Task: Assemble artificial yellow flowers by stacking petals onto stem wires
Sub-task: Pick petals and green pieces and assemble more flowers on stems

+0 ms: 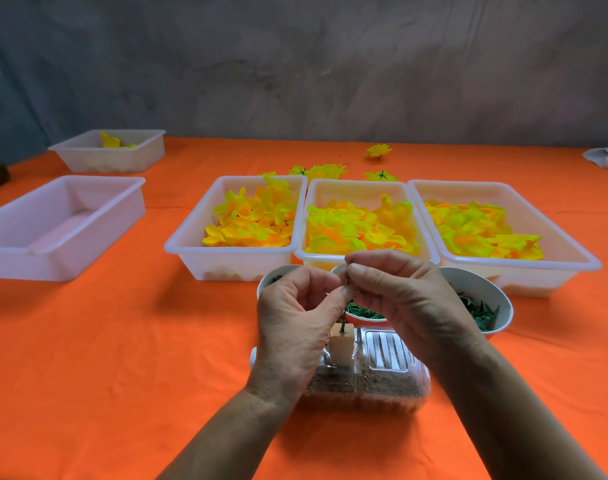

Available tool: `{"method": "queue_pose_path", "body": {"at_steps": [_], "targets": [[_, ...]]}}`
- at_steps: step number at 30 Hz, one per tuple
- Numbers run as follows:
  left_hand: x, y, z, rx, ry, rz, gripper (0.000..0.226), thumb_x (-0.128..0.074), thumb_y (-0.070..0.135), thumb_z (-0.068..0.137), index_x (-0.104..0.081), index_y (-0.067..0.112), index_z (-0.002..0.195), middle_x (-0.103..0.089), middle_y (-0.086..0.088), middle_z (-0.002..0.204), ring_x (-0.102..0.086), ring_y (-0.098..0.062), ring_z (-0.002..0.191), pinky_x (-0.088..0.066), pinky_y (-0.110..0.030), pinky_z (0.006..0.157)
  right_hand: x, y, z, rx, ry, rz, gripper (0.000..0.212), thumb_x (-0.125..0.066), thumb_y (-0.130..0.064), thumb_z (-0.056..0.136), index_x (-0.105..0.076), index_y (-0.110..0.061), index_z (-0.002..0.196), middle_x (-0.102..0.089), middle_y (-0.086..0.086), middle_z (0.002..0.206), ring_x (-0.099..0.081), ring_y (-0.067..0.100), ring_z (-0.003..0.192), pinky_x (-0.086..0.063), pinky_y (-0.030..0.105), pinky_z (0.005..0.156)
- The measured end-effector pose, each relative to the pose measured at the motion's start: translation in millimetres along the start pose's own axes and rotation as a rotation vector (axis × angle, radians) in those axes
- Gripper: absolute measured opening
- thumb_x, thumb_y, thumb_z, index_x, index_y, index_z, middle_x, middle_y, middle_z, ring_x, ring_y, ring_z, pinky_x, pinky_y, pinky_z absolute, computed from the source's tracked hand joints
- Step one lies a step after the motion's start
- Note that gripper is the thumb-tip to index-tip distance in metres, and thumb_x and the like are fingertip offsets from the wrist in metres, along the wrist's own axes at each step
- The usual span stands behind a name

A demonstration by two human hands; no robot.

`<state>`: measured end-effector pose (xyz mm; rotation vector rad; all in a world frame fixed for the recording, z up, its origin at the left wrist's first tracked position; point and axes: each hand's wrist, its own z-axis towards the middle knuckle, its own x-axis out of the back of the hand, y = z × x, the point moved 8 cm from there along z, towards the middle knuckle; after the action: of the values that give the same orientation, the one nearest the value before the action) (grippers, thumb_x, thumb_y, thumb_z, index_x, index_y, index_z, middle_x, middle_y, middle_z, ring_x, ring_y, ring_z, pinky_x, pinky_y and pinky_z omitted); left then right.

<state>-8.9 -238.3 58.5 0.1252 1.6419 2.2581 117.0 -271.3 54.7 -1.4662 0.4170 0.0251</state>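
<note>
Orange tablecloth [88, 341], grey backdrop. Small stem wire [347, 277] is pinched between fingertips of left hand [295, 327] and right hand [399, 299], above the clear bottle [382, 368]. Petals [358, 226] wait in middle tray [364, 188]; wire should be kept steady and upright before threading.

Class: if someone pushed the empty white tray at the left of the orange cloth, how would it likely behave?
The empty white tray looks thin, translucent plastic, so probably light. Its wide flat base suggests it would slide, not tip. The orange cloth may drag or bunch.
</note>
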Motion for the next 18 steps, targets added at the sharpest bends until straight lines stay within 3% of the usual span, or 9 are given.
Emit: {"method": "queue_pose_path", "body": {"at_steps": [5,12,18], "targets": [[0.1,-2.0,0.2,0.015,0.003,-0.008,0.014,-0.076,0.007,0.074,-0.064,0.005,0.067,-0.065,-0.013,0.064,-0.057,-0.017,0.060,-0.048,-0.026,0.056,-1.1,0.5,-0.6,-0.020,-0.005,-0.003,0.028,-0.078,-0.026,0.048,-0.077,-0.017,0.074,-0.073,0.007,0.077,-0.067,0.015,0.073,-0.054,0.027,0.068],[-1.2,1.5,0.0,0.005,-0.009,-0.016,0.018,-0.076,0.014,0.072,-0.064,0.001,0.069,-0.063,-0.012,0.064,-0.054,-0.016,0.059,-0.045,-0.023,0.054,-1.3,-11.5,-2.7,0.105,-0.036,-0.105,0.024,-0.078,-0.023,0.054,-0.078,-0.016,0.077,-0.073,0.009,0.079,-0.067,0.020,0.075,-0.055,0.037,0.078],[-1.5,1.1,0.6,0.014,-0.016,-0.041,0.016,-0.075,0.018,0.068,-0.065,0.007,0.067,-0.061,-0.002,0.059,-0.052,-0.009,0.054,-0.043,-0.019,0.051,-5.6,-23.6,-5.5,0.264,-0.102,-0.205,0.017,-0.075,-0.009,0.062,-0.077,-0.012,0.078,-0.073,0.010,0.079,-0.068,0.017,0.077,-0.055,0.027,0.073]]}}
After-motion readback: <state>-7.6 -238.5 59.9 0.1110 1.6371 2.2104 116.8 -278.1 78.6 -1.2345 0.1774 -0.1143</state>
